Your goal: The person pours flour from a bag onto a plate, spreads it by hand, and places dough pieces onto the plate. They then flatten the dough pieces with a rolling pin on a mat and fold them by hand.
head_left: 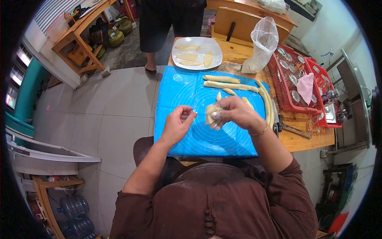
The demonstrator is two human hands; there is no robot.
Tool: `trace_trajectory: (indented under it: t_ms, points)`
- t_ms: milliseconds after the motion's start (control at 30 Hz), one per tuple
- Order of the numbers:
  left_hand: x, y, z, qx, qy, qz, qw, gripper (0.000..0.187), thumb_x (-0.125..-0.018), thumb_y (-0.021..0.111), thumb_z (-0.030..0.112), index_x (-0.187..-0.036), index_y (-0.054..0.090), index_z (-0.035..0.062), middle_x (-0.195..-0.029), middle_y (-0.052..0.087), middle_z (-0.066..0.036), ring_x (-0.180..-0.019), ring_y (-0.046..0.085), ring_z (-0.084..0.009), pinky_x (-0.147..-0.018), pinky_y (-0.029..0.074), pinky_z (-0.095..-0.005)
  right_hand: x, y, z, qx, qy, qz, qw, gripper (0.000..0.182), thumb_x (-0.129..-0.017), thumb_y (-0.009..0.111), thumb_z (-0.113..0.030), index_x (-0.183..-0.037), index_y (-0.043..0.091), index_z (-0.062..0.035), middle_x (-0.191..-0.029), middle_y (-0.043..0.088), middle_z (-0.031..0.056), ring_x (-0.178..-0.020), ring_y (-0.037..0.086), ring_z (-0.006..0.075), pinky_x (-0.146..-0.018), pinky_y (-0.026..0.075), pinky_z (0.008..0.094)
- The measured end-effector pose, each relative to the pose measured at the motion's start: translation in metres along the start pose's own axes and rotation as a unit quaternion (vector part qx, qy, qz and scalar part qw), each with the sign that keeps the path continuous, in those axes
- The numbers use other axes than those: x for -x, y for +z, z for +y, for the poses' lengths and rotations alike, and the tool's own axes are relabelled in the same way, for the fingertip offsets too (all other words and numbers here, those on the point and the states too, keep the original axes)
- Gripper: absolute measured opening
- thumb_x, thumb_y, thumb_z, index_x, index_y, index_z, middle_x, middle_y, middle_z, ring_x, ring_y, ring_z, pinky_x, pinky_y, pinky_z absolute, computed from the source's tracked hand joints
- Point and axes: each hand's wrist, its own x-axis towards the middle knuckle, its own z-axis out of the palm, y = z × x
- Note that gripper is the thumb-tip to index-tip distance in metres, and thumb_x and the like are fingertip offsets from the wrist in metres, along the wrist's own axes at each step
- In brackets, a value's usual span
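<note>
My right hand [234, 113] pinches a small flat piece of pale dough [211, 114] above the blue baking mat [175, 145]; its fingertips are whitened with flour. To its left, my left hand [178, 122] hovers over the mat with fingers curled in toward the thumb, and nothing shows in them. Rolled dough strips [230, 85] lie along the mat's far side, and more long strips [266, 101] run down its right side. Several small cut dough pieces sit just beyond my right hand, which partly covers them. A white plate [217, 47] past the mat bears several flattened dough pieces [189, 56].
A clear plastic bag [260, 47] stands beyond the mat. Red crates [287, 104] with glass jars and a pink cloth [305, 87] take up the table's right side. A hammer-like wooden handle [296, 130] lies nearby. Another person [172, 24] stands behind the plate.
</note>
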Motion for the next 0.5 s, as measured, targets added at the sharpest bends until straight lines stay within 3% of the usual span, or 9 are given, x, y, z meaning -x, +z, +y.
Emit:
trace_trajectory:
  t_ms: [33,67,100,167,200,333,400,500]
  points:
    - [-0.001,0.002,-0.005,-0.161,0.074,0.065,0.982,0.035,-0.088,0.068,0.022,-0.108,0.057,-0.0044,-0.099,0.064,-0.015,-0.094,0.062,-0.0266,-0.079,0.051,-0.0395,0.001,-0.006,-0.011,0.0,0.001,-0.001,1.0,0.019,-0.089,0.063,-0.009,-0.1,0.065,0.0062,-0.086,0.07,0.0132,-0.074,0.069,0.019,-0.066,0.058,0.0286]
    - [-0.002,0.003,-0.012,-0.316,0.146,0.127,0.929,0.039,-0.087,0.068,0.025,-0.11,0.057,-0.0051,-0.105,0.062,-0.019,-0.106,0.059,-0.034,-0.089,0.048,-0.0457,0.0,-0.012,-0.022,0.023,-0.007,0.024,0.999,0.019,-0.089,0.063,-0.011,-0.098,0.065,0.0057,-0.085,0.069,0.0129,-0.073,0.069,0.0187,-0.065,0.058,0.0285]
    - [-0.004,0.005,-0.022,-0.316,0.145,0.128,0.929,0.039,-0.087,0.068,0.025,-0.11,0.057,-0.0051,-0.105,0.062,-0.019,-0.106,0.059,-0.034,-0.089,0.048,-0.0457,-0.002,-0.021,-0.031,0.046,-0.015,0.048,0.998,0.019,-0.089,0.062,-0.012,-0.097,0.065,0.0052,-0.084,0.069,0.0126,-0.072,0.069,0.0184,-0.064,0.058,0.0283]
    - [-0.004,0.01,-0.042,-0.465,0.231,0.143,0.843,0.045,-0.083,0.07,0.025,-0.115,0.055,-0.004,-0.12,0.055,-0.024,-0.12,0.047,-0.042,-0.104,0.036,-0.0507,-0.013,-0.044,-0.044,0.052,-0.033,0.072,0.995,0.019,-0.089,0.062,-0.013,-0.096,0.066,0.0044,-0.082,0.069,0.0122,-0.069,0.069,0.0176,-0.062,0.057,0.0283]
    - [0.0,0.015,-0.04,-0.487,0.184,0.114,0.846,0.051,-0.084,0.069,0.027,-0.121,0.053,-0.0039,-0.134,0.044,-0.026,-0.13,0.035,-0.0454,-0.111,0.026,-0.0514,-0.021,-0.056,-0.048,0.05,-0.053,0.09,0.993,0.019,-0.089,0.064,-0.013,-0.098,0.065,0.004,-0.082,0.069,0.0124,-0.067,0.069,0.0176,-0.061,0.058,0.0268]
    - [-0.002,0.02,-0.037,-0.531,0.182,0.099,0.822,0.057,-0.084,0.068,0.031,-0.125,0.051,-0.0049,-0.139,0.04,-0.026,-0.134,0.031,-0.0453,-0.112,0.023,-0.0527,-0.062,-0.089,-0.075,0.099,-0.042,0.168,0.98,0.015,-0.088,0.062,-0.011,-0.091,0.065,0.0042,-0.077,0.067,0.0103,-0.065,0.066,0.0157,-0.059,0.056,0.028]
    - [-0.002,0.02,-0.037,-0.543,0.186,0.098,0.813,0.061,-0.084,0.068,0.033,-0.127,0.049,-0.0057,-0.139,0.039,-0.026,-0.134,0.031,-0.0454,-0.113,0.02,-0.0541,-0.095,-0.104,-0.083,0.205,-0.041,0.219,0.953,0.012,-0.086,0.059,-0.007,-0.086,0.064,0.004,-0.074,0.065,0.01,-0.063,0.063,0.0142,-0.057,0.054,0.0275]
    - [-0.003,0.021,-0.036,-0.539,0.175,0.092,0.818,0.062,-0.083,0.069,0.033,-0.127,0.049,-0.0054,-0.139,0.039,-0.027,-0.134,0.031,-0.0457,-0.113,0.02,-0.0547,-0.156,-0.121,-0.086,0.208,-0.013,0.227,0.951,0.012,-0.083,0.057,-0.006,-0.084,0.065,0.0031,-0.072,0.064,0.0098,-0.062,0.062,0.0135,-0.057,0.053,0.0263]
